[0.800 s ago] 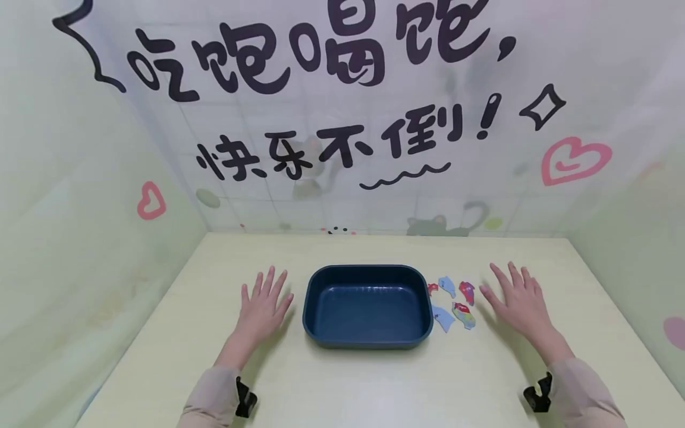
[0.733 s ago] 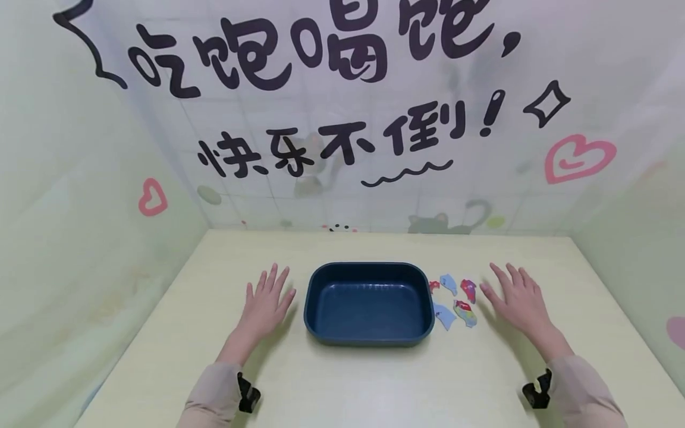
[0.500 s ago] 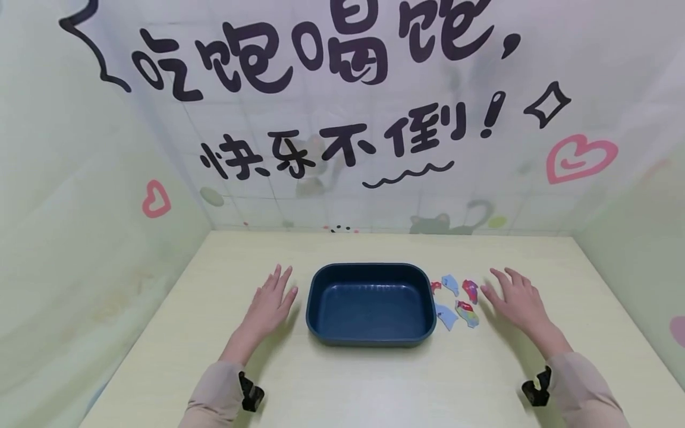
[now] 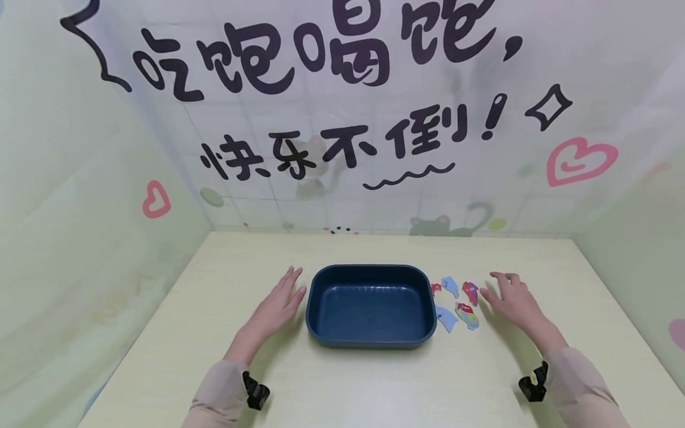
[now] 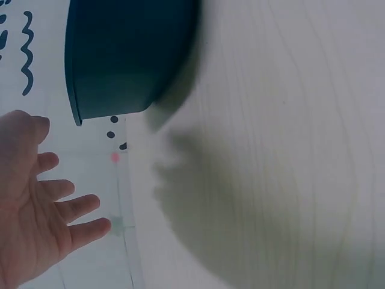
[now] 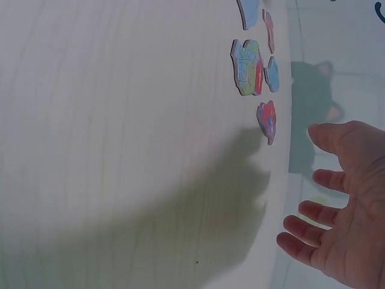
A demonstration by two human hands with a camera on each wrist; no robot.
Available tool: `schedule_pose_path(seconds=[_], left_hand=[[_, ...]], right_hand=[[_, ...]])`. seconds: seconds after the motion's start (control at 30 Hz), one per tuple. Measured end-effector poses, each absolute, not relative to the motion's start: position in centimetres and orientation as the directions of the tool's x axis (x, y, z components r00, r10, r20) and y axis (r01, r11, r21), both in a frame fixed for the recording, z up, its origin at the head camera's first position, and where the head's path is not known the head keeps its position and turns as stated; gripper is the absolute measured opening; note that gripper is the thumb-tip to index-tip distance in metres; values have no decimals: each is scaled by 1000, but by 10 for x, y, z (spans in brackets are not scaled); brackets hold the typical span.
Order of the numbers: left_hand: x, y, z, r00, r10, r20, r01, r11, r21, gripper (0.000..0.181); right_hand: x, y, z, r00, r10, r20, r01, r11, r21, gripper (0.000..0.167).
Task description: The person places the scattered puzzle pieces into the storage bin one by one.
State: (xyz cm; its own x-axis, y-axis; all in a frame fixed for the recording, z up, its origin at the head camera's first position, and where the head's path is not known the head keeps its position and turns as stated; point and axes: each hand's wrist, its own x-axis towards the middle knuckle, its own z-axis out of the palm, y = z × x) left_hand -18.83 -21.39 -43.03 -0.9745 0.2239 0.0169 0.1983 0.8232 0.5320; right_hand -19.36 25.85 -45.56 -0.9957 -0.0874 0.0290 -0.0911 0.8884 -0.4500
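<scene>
A dark blue rectangular tray (image 4: 371,343) sits in the middle of the table in the head view. Just left of its wall is my left hand (image 4: 275,304), raised over the table with relaxed fingers and nothing in it. Flat puzzle pieces lie along the tray's right side: a light blue one (image 4: 446,318), another light blue one (image 4: 450,286), a red and purple one (image 4: 470,293), a multicoloured one (image 4: 467,315), and a red one (image 4: 436,288) partly hidden by the rim. My right hand (image 4: 516,303) hovers to their right, fingers loosely bent, holding nothing.
The pale wooden table (image 4: 342,386) meets a printed curtain (image 4: 332,196) at its back edge, and curtains hang at both sides. A small black camera mount (image 4: 255,391) is worn on the left wrist, with a matching mount (image 4: 533,383) on the right wrist.
My left hand has moved right, closer to the tray, and turned sideways. The right hand's fingers have bent a little more. The tray and pieces keep their places on the table.
</scene>
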Motion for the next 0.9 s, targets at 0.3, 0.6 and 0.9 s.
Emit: schedule_pose_path(seconds=[0.3,0.6,0.9], left_hand=[[-195,-209,-432,-966,258,7,214,786,580,54],[-198,-200,-432,-963,267,-20,205,784,586,54],[-203,-191,-432,-969,234,-85,125,754,645,53]], right_hand=[[-202,257,-457,-996,-76,-49,-42,868,-494,63],[-213,255,-455,-990,-93,-110,-28,875,-483,66],[-219,252,-455,-977,-103,-186,4,865,-502,65]])
